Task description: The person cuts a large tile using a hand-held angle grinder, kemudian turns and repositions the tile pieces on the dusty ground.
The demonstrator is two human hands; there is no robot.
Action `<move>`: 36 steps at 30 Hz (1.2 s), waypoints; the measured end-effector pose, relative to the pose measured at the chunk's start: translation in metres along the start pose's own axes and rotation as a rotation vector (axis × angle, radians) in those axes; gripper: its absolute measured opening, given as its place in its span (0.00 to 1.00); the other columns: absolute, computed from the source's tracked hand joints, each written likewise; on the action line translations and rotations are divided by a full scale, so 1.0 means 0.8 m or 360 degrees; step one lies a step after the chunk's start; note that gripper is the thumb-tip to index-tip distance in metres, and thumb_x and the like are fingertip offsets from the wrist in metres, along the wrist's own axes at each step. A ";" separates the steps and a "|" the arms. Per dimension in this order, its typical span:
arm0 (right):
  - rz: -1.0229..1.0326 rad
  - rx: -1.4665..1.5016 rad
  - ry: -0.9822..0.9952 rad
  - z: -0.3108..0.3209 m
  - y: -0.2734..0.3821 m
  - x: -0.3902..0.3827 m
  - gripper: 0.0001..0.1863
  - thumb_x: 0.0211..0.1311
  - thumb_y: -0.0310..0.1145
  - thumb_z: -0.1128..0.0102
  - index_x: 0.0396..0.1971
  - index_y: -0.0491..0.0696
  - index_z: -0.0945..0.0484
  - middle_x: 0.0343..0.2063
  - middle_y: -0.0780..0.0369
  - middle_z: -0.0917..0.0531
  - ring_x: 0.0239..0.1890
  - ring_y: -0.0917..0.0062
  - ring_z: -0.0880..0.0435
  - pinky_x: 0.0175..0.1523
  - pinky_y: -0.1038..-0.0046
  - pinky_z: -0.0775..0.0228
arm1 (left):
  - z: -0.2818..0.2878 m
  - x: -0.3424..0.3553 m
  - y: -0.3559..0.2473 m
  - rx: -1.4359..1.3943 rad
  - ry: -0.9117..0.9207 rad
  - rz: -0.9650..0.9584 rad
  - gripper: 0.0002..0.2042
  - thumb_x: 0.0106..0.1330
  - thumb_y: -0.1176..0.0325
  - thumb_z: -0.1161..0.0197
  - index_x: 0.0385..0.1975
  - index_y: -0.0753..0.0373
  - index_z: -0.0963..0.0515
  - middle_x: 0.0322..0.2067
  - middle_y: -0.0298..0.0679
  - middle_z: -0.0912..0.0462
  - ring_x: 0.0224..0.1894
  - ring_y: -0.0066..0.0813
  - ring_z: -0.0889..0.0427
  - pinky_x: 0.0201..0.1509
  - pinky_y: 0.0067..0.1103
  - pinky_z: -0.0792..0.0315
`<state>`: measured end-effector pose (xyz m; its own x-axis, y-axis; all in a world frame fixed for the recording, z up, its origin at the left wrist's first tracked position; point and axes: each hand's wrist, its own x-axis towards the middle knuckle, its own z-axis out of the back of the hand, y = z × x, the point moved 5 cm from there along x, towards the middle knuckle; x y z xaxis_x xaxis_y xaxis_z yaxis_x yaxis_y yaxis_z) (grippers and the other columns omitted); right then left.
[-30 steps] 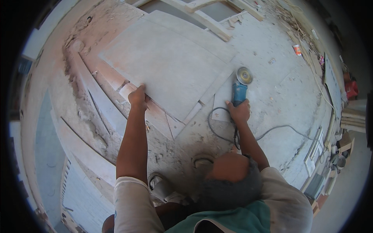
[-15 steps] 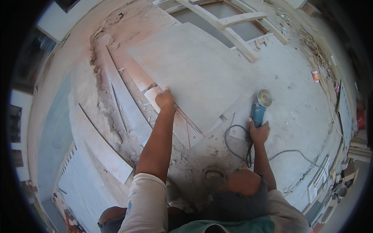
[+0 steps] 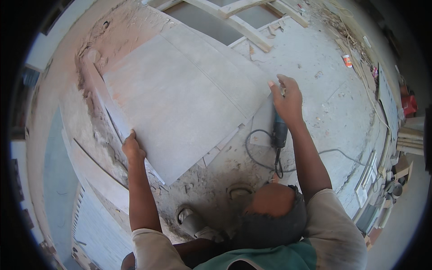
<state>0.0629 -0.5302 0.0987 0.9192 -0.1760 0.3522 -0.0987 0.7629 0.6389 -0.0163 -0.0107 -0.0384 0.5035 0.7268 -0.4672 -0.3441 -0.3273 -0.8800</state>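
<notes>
A large flat grey tile [image 3: 189,103] lies tilted across the ground in front of me, over another sheet whose edges stick out beneath it. My left hand [image 3: 133,146] is closed on the tile's left edge, thumb on top and fingers hidden below. By the right corner of the tile, my right hand [image 3: 288,100] is raised with thumb and fingers apart, holding nothing. Partly behind that hand and forearm rests a blue and black angle grinder [image 3: 280,129] on the floor; its disc is hidden. The grinder's dark cord [image 3: 252,150] loops back toward my knee.
Long pale offcut strips [image 3: 101,173] lie along a broken trench at the left. A wooden frame [image 3: 245,29] sits at the far side. An orange and white cup [image 3: 347,61] stands far right, near a pale cable [image 3: 375,110]. My shoes are near the tile's front edge.
The upper tile has shifted left over the strips, with my left hand on its edge. My right hand has let go of the grinder and moved forward to the tile's right corner.
</notes>
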 end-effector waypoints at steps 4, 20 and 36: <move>-0.0211 -0.0128 0.0570 -0.056 0.002 -0.005 0.22 0.62 0.44 0.40 0.43 0.38 0.20 0.37 0.48 0.18 0.41 0.55 0.19 0.48 0.61 0.28 | 0.068 0.024 -0.018 0.0191 -0.0114 0.0014 0.20 0.64 0.66 0.35 0.45 0.79 0.26 0.46 0.50 0.22 0.46 0.36 0.23 0.54 0.28 0.29; -0.0471 -0.0309 0.1331 -0.143 -0.014 -0.120 0.23 0.62 0.51 0.41 0.32 0.41 0.22 0.31 0.49 0.17 0.38 0.54 0.18 0.46 0.57 0.29 | 0.124 0.088 0.003 0.0441 -0.0136 -0.0050 0.13 0.64 0.67 0.37 0.35 0.74 0.21 0.32 0.38 0.20 0.32 0.29 0.24 0.42 0.25 0.29; -0.0536 -0.0214 0.1391 -0.142 -0.008 -0.139 0.23 0.63 0.50 0.41 0.34 0.40 0.23 0.33 0.48 0.18 0.41 0.53 0.18 0.46 0.56 0.29 | 0.196 -0.095 -0.074 0.1397 0.0684 0.0294 0.19 0.65 0.59 0.37 0.45 0.69 0.26 0.30 0.33 0.24 0.30 0.20 0.26 0.32 0.18 0.31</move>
<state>0.0049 -0.4447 -0.0222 0.8566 0.0869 -0.5086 0.2187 0.8317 0.5104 -0.1584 0.0480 0.0626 0.5676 0.3722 -0.7343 -0.8231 0.2757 -0.4965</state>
